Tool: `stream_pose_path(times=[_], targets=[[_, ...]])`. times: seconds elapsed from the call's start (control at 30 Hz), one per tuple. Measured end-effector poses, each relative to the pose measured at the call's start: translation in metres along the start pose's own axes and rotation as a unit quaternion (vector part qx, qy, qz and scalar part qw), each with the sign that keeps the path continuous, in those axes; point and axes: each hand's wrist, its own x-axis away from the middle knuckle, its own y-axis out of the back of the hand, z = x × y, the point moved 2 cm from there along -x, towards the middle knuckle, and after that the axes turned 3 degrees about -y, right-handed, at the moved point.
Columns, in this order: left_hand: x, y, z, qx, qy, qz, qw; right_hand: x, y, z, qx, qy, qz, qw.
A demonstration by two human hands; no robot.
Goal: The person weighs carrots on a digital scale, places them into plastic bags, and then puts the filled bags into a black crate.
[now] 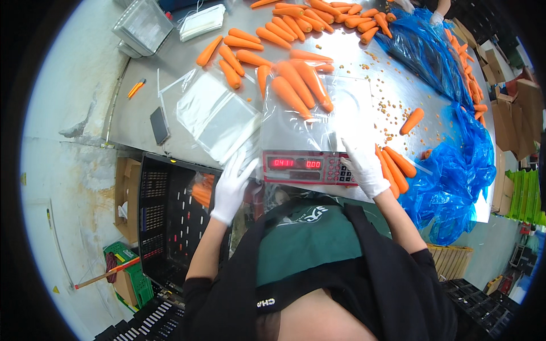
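- Orange carrots in a clear bag [298,91] lie on the weighing scale [310,133], at twelve o'clock from the person; its red display is lit, so weighing looks under way, the bag not yet closed.
- Left hand [232,184], white-gloved, fingers loosely spread, rests at the near edge of a stack of empty clear bags [219,116] at ten o'clock.
- Right hand [364,167], gloved, fingers extended together, presses the scale's keypad edge at one o'clock.
- Loose carrots [296,25] remain heaped on the steel table [142,122] beyond, so much is left.
- Black crate [170,221] at eight o'clock holds some bagged carrots.
- Blue plastic liner [455,170] at three o'clock holds a few carrots.
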Motion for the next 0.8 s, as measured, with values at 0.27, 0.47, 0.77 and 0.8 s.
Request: stream_pose_path(times=[0.27,0.47,0.77,0.8], targets=[[-0.068,0.017,0.006,0.400,0.020,-0.090,0.912,-0.025,0.022,0.006,-0.345,-0.144,0.054,0.926],[-0.116,0.123,-0.045,0.382,0.076,-0.096,0.916,-0.093,0.157,0.042,-0.315,-0.077,-0.022,0.946],[-0.183,0.141,-0.036,0.545,0.076,-0.142,0.823,-0.165,0.148,0.025,-0.613,-0.210,-0.033,0.761],[-0.182,0.142,-0.041,0.557,0.081,-0.129,0.816,-0.160,0.144,0.023,-0.604,-0.236,-0.034,0.760]])
